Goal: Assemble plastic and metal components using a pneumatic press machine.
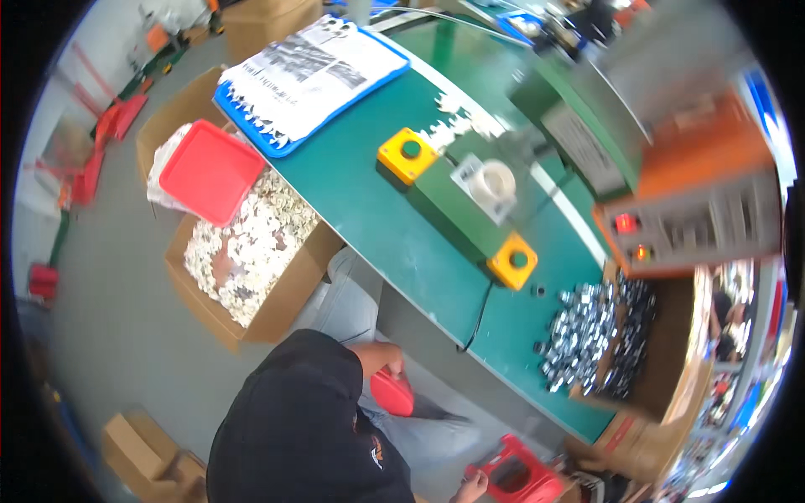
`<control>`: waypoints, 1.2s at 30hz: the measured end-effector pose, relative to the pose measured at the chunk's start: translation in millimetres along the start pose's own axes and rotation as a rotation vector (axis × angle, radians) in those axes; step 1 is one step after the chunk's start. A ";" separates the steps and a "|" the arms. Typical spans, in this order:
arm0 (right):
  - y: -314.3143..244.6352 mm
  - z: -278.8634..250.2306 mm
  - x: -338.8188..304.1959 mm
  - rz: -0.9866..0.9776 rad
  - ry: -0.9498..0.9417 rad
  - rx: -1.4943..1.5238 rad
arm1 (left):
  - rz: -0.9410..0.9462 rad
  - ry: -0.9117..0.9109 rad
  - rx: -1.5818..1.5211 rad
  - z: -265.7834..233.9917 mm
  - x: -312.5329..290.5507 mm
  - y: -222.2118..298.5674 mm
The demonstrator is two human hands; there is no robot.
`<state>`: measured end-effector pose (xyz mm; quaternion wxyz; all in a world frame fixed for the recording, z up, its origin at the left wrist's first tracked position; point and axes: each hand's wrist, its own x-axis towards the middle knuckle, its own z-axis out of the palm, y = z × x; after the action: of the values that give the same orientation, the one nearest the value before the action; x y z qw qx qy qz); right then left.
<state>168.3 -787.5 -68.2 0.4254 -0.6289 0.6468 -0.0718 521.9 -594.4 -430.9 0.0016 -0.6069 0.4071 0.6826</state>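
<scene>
Below the bench's front edge, my left hand is curled at the top of a rounded red plastic piece, close to my legs in light jeans. At the lower edge, my right hand has its fingers bent against the left side of a red plastic frame with a large opening, which looks like a stool. My black sleeve and torso hide part of both arms. Whether the two red parts belong together cannot be seen.
A green bench carries a press base with yellow button boxes, an orange control box, and a pile of shiny metal parts by a tipped carton. Left stands a carton of white pieces with a red tray.
</scene>
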 end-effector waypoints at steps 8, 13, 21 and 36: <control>-215.5 39.5 -70.5 -0.495 -0.115 -0.074 | 0.111 0.282 -0.052 -18.2 -72.2 31.5; -198.8 103.2 -118.0 -0.498 -0.114 -0.130 | 0.227 0.486 -0.075 -12.9 -92.9 12.1; -294.3 189.6 -148.2 -1.027 -0.107 -0.270 | 0.401 0.676 -0.126 -125.5 -147.6 42.6; -313.8 266.5 -180.5 -1.028 -0.500 0.020 | 0.231 1.674 -1.048 6.3 -457.6 -103.4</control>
<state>547.5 -574.1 44.7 0.4817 -0.8566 0.1366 -0.1248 688.5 -296.6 -108.9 -0.6211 -0.7736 -0.0193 0.1240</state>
